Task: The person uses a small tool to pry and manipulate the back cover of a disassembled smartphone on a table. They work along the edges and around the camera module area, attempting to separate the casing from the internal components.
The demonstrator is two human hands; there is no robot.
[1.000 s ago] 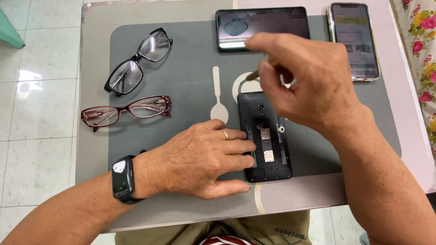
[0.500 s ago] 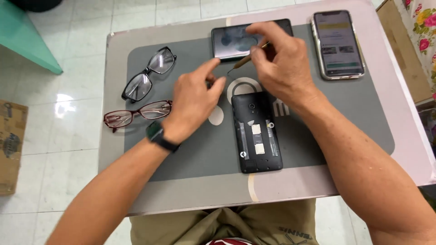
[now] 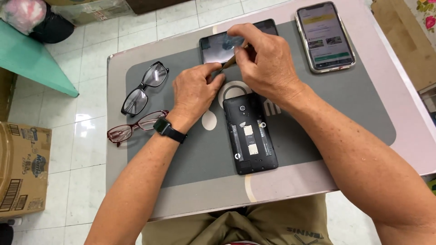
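Note:
My right hand (image 3: 265, 63) pinches a thin brown stick-like tool (image 3: 230, 61) above the far middle of the grey mat (image 3: 345, 118). My left hand (image 3: 195, 90), with a dark watch on its wrist, pinches the tool's lower end with thumb and forefinger. Just below both hands lies a black phone with its back cover off (image 3: 250, 136), its inner slots showing; neither hand touches it. Behind the hands lies a dark slab, a phone or a cover (image 3: 215, 45), partly hidden by my fingers.
A phone with a lit screen in a pale case (image 3: 324, 36) lies at the far right. Black-framed glasses (image 3: 143, 88) and red-framed glasses (image 3: 136, 127) lie at the left. A white pry tool (image 3: 209, 121) peeks out under my left wrist. A cardboard box (image 3: 22, 168) stands on the floor.
My left hand has left the open phone and risen to meet my right hand at the brown tool. Both hands have shifted toward the far edge of the mat.

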